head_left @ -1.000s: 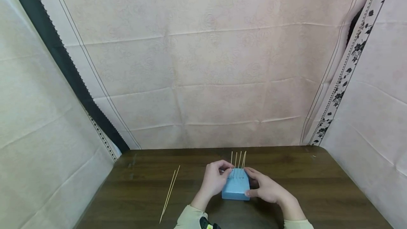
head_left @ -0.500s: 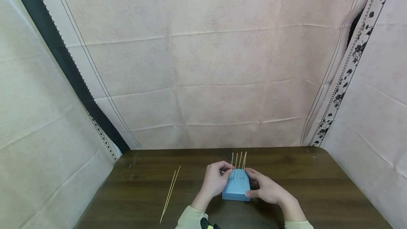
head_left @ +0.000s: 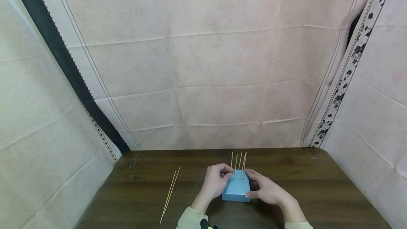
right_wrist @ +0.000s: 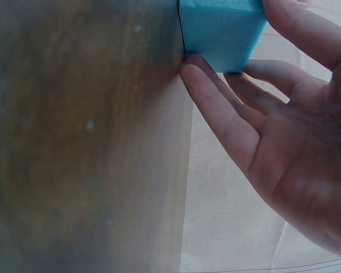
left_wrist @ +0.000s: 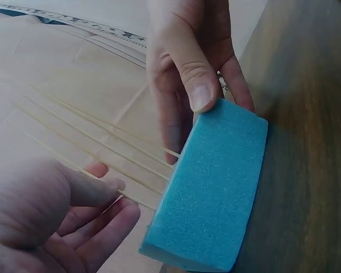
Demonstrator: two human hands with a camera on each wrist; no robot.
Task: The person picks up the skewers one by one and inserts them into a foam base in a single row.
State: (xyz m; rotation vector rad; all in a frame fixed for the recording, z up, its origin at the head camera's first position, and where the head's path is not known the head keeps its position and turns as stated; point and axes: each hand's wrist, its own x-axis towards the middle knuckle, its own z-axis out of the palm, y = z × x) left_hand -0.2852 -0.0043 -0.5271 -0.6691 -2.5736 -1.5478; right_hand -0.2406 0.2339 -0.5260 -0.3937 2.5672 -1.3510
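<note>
A light blue foam block (head_left: pixel 236 191) rests on the wooden table, with several thin wooden skewers (head_left: pixel 240 161) standing up from its top. My left hand (head_left: pixel 213 182) is at the block's left side. Between thumb and fingers it pinches the leftmost skewer (left_wrist: pixel 137 201), whose lower end meets the foam. From the right, my right hand (head_left: pixel 269 188) grips the block, its thumb on the near part and its fingers around the far side. The right wrist view shows those fingers (right_wrist: pixel 213 105) bent against the block's edge. How deep the skewers sit is hidden inside the foam.
Loose skewers (head_left: pixel 170 195) lie side by side on the dark wooden table (head_left: pixel 133 200), left of the block. Pale cloth (head_left: pixel 203 80) hangs behind the table and on both sides. A dark band is on the left sleeve's wrist.
</note>
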